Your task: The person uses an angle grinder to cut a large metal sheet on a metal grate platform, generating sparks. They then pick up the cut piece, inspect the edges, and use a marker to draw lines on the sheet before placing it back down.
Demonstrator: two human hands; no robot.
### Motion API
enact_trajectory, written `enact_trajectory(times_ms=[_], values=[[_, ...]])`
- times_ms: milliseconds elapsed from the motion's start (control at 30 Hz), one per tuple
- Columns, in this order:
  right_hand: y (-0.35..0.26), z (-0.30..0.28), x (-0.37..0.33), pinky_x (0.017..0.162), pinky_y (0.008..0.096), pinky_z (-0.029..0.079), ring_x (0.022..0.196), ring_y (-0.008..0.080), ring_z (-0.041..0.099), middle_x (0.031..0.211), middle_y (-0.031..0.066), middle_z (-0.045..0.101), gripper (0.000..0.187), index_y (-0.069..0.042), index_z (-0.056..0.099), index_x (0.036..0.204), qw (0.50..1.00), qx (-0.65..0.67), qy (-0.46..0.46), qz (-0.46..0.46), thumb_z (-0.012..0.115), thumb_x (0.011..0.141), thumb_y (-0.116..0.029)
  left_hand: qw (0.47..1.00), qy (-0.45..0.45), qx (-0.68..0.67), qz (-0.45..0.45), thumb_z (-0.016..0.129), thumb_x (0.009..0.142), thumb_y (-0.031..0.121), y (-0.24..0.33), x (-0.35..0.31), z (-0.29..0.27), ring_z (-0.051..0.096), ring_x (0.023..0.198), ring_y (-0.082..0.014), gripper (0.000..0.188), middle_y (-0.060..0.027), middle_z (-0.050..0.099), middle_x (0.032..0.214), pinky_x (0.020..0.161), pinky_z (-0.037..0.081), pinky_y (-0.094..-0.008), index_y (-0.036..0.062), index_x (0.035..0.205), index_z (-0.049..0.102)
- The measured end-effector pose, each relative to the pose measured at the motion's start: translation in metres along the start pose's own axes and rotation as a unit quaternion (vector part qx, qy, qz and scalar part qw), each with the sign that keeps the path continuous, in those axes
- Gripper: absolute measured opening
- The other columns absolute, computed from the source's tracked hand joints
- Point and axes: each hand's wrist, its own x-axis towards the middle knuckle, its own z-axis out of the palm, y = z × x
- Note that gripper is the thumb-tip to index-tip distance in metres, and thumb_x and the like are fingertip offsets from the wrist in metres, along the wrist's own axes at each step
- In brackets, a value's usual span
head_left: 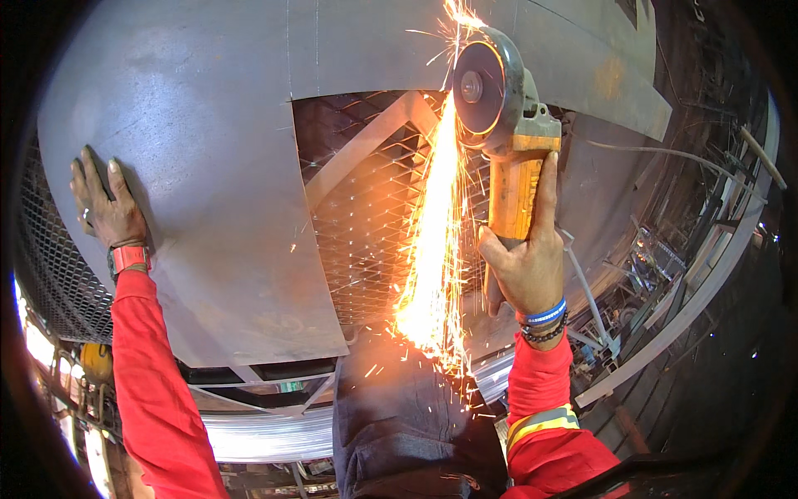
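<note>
My right hand [532, 262] is wrapped round the yellow body of an angle grinder [513, 195], its index finger stretched along the side. The grinder's round disc [477, 86] meets the grey sheet metal [224, 208] at the far edge of a cut-out opening. A bright stream of sparks [436, 274] pours from the disc toward my legs, with a smaller burst above it. On the left part of the sheet, my left hand [110, 204] lies flat with fingers spread, holding nothing. Faint straight lines are marked on the sheet beyond the opening.
Through the opening shows expanded metal mesh [357, 266] with a diagonal flat bar [362, 150]. My dark trousers [407, 424] are close below the sparks. A cable [665, 150] trails to the right, near metal bars and scrap. More mesh [58, 249] lies at the far left.
</note>
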Motion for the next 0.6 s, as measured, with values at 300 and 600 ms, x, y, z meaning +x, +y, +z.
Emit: enact_trajectory(times_ms=[300,600], values=[[-0.008,0.001,-0.008,0.075,0.0387,0.059,0.089,0.0316,0.07,0.123,0.0233,0.062,0.104,-0.017,0.004,0.158,0.996,0.003,-0.029,0.088,0.065,0.073,-0.009,1.0,-0.003,-0.006,-0.009,0.034,0.098,0.062,0.003,-0.002,-0.002,0.019,0.149,-0.0305,0.063,-0.0047,0.024,0.162,0.116,0.008,-0.0621,0.0308,0.153,0.031],[0.004,0.009,-0.01,0.071,0.0383,0.056,0.084,0.0342,0.069,0.114,0.0245,0.065,0.102,-0.013,0.008,0.158,0.998,0.01,-0.015,0.054,0.065,0.073,-0.01,1.0,0.002,-0.01,0.001,0.035,0.099,0.06,-0.001,-0.002,-0.001,0.019,0.149,-0.0309,0.062,-0.0052,0.024,0.161,0.116,0.008,-0.0624,0.0307,0.153,0.032]])
